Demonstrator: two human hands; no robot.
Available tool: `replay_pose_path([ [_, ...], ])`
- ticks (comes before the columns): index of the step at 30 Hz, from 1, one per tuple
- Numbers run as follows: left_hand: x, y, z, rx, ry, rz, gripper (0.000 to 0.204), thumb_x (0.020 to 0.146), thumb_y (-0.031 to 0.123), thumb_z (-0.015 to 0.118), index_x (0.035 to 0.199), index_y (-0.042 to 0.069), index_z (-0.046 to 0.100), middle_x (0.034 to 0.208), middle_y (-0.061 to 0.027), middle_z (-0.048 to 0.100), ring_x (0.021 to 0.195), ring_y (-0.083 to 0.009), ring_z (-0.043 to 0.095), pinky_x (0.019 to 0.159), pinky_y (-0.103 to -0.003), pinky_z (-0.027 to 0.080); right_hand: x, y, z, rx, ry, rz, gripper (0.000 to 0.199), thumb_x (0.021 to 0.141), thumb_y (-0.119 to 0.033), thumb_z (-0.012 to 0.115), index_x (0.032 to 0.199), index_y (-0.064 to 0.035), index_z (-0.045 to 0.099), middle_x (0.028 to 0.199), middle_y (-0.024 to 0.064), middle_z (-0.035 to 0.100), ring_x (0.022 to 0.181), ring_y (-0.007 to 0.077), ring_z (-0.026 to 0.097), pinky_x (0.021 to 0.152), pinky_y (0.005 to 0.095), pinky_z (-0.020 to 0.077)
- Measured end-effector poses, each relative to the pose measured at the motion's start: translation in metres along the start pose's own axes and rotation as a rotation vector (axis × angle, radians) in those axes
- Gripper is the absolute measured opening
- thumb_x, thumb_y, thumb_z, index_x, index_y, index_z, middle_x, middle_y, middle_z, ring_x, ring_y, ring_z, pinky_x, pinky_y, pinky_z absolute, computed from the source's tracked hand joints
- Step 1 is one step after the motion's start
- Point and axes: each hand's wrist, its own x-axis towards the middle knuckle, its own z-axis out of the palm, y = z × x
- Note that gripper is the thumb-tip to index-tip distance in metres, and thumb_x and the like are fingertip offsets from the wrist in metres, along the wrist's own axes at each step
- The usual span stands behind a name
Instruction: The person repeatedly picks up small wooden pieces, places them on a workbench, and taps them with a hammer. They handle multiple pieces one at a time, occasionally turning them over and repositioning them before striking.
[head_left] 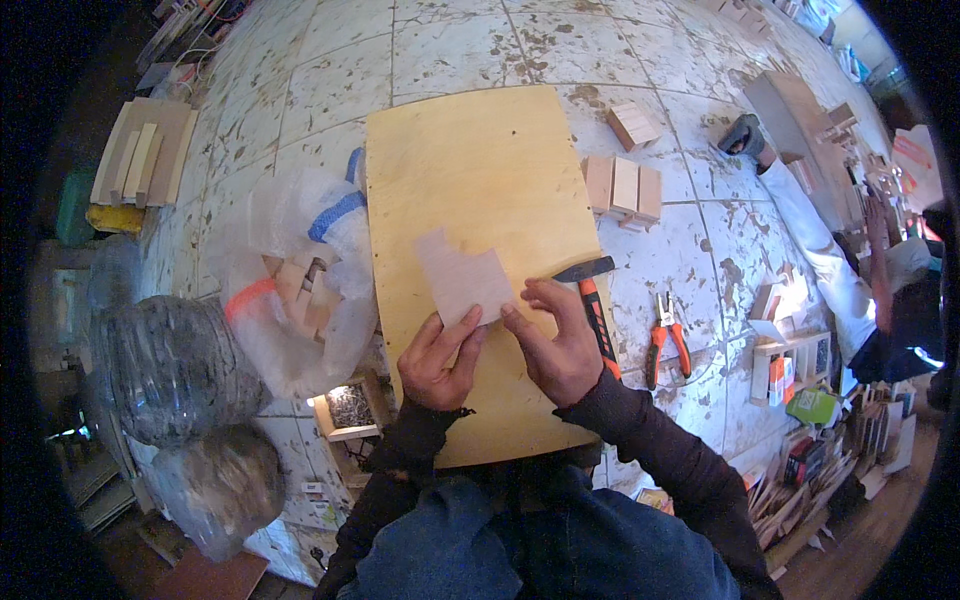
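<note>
A pale pinkish sheet [460, 285] with a stepped, notched far edge is held over the yellowish wooden board [470, 160]; whether it is paper or sandpaper I cannot make out. My left hand [440, 362] pinches its near edge between thumb and fingers. At the near right corner, the thumb of my right hand [556, 345] presses on the sheet, with the fingers curled beside it. A hammer [592, 305] with an orange and black handle lies by the board's right edge, close to my right hand. Orange-handled pliers [664, 342] lie on the floor further right.
Wooden blocks [625, 188] stand right of the board. On the left are a plastic bag [275, 335] of wood pieces, a box of nails [350, 408] and large wrapped bundles [175, 370]. Another person's leg [815, 245] reaches in from the right, near a compartment box [790, 365].
</note>
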Motion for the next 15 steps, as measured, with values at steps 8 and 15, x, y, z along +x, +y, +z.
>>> replay_pose_path([
  [8, 0.000, 0.000, -0.008, 0.042, -0.106, 0.017, 0.032, 0.085, 0.004, 0.067, 0.117, 0.003, 0.065, 0.103, -0.0203, 0.065, 0.091, -0.0310, 0.067, 0.074, -0.035, 0.054, 0.006, -0.008, -0.015, -0.307, -0.236, -0.202, 0.054, 0.069, -0.011, 0.059, 0.121, 0.0014, 0.062, 0.107, 0.0112, 0.062, 0.080, 0.0169, 0.061, 0.059, 0.0275, 0.0478],
  [15, -0.099, -0.050, -0.056, -0.139, 0.373, -0.591, 0.030, 0.098, 0.017, 0.051, 0.119, -0.005, 0.058, 0.112, -0.0154, 0.064, 0.096, -0.0235, 0.064, 0.082, -0.037, 0.052, 0.005, -0.009, -0.011, -0.340, -0.203, -0.247, 0.048, 0.074, -0.010, 0.059, 0.120, 0.0057, 0.060, 0.099, 0.0090, 0.060, 0.077, 0.0132, 0.059, 0.055, 0.0250, 0.0452],
])
